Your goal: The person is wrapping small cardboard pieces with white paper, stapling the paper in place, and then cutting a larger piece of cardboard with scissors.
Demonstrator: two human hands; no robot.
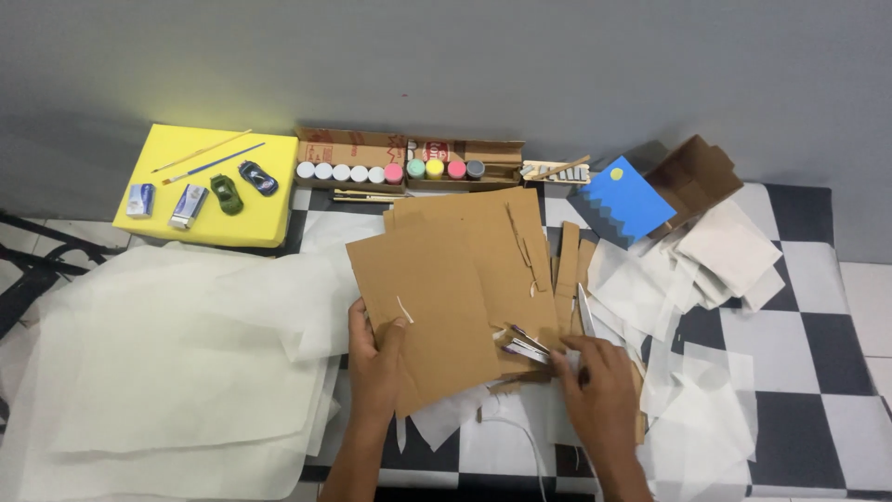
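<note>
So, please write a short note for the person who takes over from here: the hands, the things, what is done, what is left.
Left hand: holds the cardboard sheet at its lower left edge.
Right hand: holds scissors, blades at the sheet's right edge.
White paper lies left; paper pieces right; paint pots behind.
Done: some cardboard strips lie cut.
Left: this sheet looks mostly whole.

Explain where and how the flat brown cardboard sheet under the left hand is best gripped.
Pinch the flat brown cardboard sheet at its lower left edge, coming from the near side, as the left hand does: that edge overhangs the white paper sheets, so fingers probably slip under easily.
</note>
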